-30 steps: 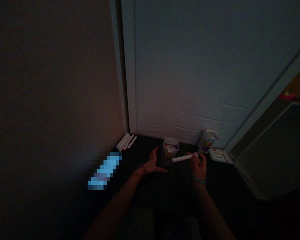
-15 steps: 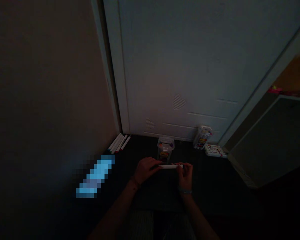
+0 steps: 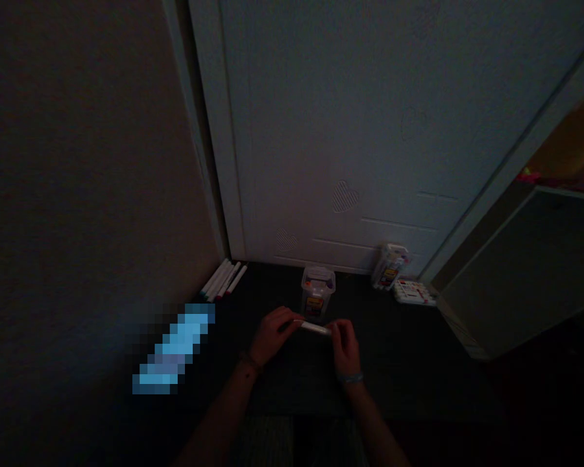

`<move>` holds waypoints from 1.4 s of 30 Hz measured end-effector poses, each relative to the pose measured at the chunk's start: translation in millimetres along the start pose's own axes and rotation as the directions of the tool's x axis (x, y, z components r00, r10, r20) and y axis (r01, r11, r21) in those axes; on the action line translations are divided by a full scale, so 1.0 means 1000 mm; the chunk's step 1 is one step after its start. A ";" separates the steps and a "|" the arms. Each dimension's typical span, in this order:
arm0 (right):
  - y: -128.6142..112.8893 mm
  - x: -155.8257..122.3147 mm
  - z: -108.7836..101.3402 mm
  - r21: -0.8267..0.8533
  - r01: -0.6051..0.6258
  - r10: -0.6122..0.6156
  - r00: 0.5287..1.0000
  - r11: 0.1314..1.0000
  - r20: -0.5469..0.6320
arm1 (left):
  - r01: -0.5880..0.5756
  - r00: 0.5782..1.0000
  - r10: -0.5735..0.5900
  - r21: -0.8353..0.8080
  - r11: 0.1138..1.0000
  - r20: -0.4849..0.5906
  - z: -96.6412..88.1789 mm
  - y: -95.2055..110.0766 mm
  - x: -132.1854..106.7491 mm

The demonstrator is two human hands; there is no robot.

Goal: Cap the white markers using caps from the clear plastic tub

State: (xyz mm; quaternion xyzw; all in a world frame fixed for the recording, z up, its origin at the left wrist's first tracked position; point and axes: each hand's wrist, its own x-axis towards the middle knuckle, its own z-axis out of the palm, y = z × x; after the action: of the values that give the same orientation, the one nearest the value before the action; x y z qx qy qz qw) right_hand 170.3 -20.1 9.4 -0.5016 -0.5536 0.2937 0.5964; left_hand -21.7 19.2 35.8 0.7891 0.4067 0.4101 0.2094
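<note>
Between my two hands a white marker (image 3: 315, 327) is held nearly level, above the dark tabletop. My left hand (image 3: 274, 334) pinches its left end, and my right hand (image 3: 345, 345) grips the right end, so both tips are covered by fingers. Just behind the marker stands a clear plastic container (image 3: 318, 292) with a dark and yellow label and a few coloured bits inside. The scene is dim, and fine details on the marker cannot be made out.
Several white markers (image 3: 224, 280) lie at the back left by the wall. A blurred bright blue patch (image 3: 175, 350) is in front of them. At the back right, a clear marker pack (image 3: 390, 267) leans on the white door (image 3: 292, 130), beside a flat marker set (image 3: 415, 292).
My right hand has come closer to my left, and less of the marker shows between them. The marker now slopes down slightly to the right. The whole view has shifted a little.
</note>
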 end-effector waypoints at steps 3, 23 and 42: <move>-0.003 -0.001 0.002 -0.043 0.018 -0.016 0.999 0.999 0.043 | 0.070 0.996 -0.071 -0.025 0.997 -0.047 -0.001 -0.004 -0.001; 0.004 -0.001 -0.004 -0.024 -0.113 0.112 0.992 0.993 -0.050 | 0.193 0.981 -0.186 -0.149 0.970 0.060 0.007 0.002 0.001; 0.005 0.001 -0.004 0.025 -0.117 0.119 0.990 0.993 -0.080 | 0.185 0.981 -0.174 -0.134 0.973 0.088 0.008 0.000 0.000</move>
State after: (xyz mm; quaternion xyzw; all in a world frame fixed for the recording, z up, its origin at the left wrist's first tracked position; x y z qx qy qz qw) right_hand 175.6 -19.1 6.0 -0.5391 -0.4952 0.3132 0.6051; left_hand -14.8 19.3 31.6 0.7470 0.4381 0.3871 0.3164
